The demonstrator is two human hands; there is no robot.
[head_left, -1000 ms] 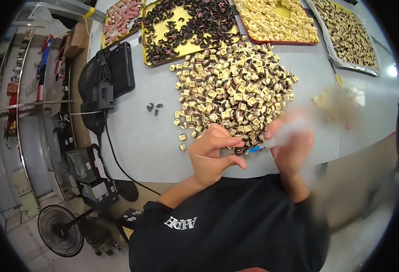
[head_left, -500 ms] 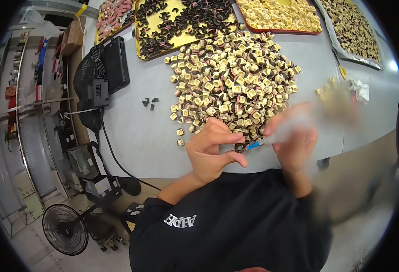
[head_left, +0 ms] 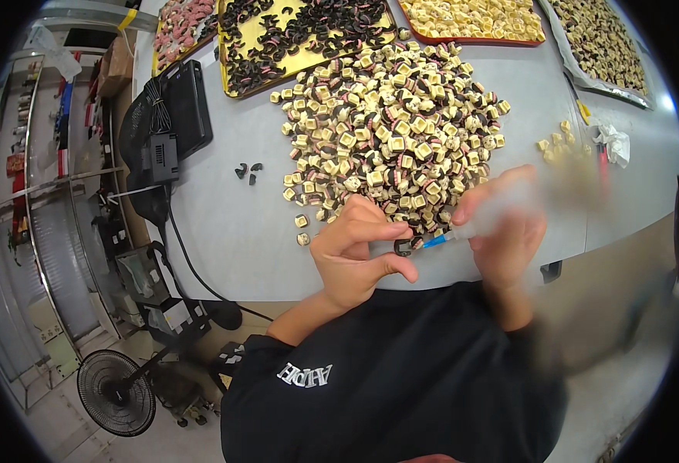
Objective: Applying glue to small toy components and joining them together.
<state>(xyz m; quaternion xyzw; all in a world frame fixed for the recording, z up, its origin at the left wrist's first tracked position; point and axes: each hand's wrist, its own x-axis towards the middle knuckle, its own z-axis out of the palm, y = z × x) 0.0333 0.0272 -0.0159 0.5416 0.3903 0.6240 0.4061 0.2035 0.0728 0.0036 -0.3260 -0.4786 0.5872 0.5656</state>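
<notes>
Between the thumb and index finger of my left hand [head_left: 359, 251] is a small black curved piece [head_left: 402, 248], pinched near the table's front edge. My right hand [head_left: 505, 235] grips a translucent squeeze bottle [head_left: 488, 214], partly blurred. Its blue nozzle [head_left: 435, 241] points left at the small piece and sits close to it, whether touching I cannot tell. Just beyond both hands lies a big heap of small cream, black and pink pieces [head_left: 386, 139], many with a square hollow on top.
At the back stand a yellow tray [head_left: 282, 50] of black curved pieces, a red-rimmed tray [head_left: 474, 40] of cream pieces and a foil-lined tray [head_left: 617, 94]. Black cases with cables [head_left: 193, 108] lie left. Crumpled tissue [head_left: 616, 147] and loose cream pieces [head_left: 559, 139] lie right.
Both hands keep nearly the same pose, the blue nozzle still beside the black curved piece. The whole scene has shifted slightly in view.
</notes>
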